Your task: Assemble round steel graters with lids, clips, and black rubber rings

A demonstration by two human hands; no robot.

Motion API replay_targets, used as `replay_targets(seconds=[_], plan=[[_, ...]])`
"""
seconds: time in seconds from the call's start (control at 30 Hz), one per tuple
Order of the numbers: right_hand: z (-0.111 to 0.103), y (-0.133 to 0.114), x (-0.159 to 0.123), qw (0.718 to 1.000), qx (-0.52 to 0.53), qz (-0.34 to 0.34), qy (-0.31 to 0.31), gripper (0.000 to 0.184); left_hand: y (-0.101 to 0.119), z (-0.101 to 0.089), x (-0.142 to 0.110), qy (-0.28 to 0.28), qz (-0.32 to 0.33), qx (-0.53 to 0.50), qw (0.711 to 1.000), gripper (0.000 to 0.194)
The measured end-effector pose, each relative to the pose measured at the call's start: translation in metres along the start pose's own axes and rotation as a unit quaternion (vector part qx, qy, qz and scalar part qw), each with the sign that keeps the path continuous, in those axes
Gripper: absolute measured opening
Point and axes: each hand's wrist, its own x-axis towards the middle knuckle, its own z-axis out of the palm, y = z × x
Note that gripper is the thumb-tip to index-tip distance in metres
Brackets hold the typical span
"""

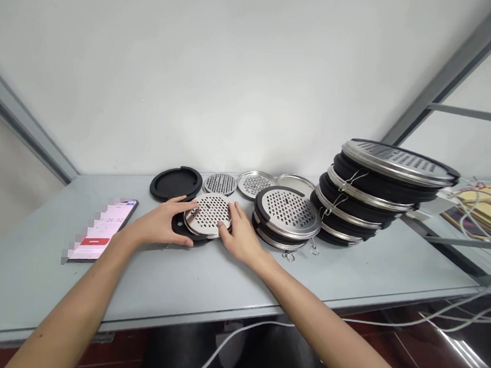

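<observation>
A round perforated metal disc [210, 212] lies over a black round base [178, 224] on the table in front of me. My left hand [164, 220] curves around the left side of the base, its thumb at the near edge and fingertips on the disc's rim. On the right side, my right hand [241, 235] holds the disc's edge, with the thumb on top and the fingers along the rim. What lies between disc and base is hidden. Just right of this hand sits a stack of round black-rimmed holders [288, 213] with perforated metal tops and wire clips.
A tall leaning stack of similar holders [367, 199] stands at the right. Along the wall lie a black round tray [175, 183], slotted metal discs [220, 183] and a shallow metal dish [296, 183]. A phone [103, 232] rests at left. White cables [474, 304] hang at the right edge.
</observation>
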Motion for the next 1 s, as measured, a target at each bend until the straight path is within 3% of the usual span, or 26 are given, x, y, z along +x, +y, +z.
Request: replay_targets(seconds=[0.47,1.0], plan=[[-0.004,-0.002,-0.001,0.998,0.026,-0.036,0.041,0.064,0.003,0.005,0.001,0.022,0.023,-0.006,0.999,0.103],[-0.012,-0.013,-0.010,0.995,0.051,-0.062,0.058,0.036,0.005,0.005,0.001,0.023,0.032,-0.001,0.999,0.104]])
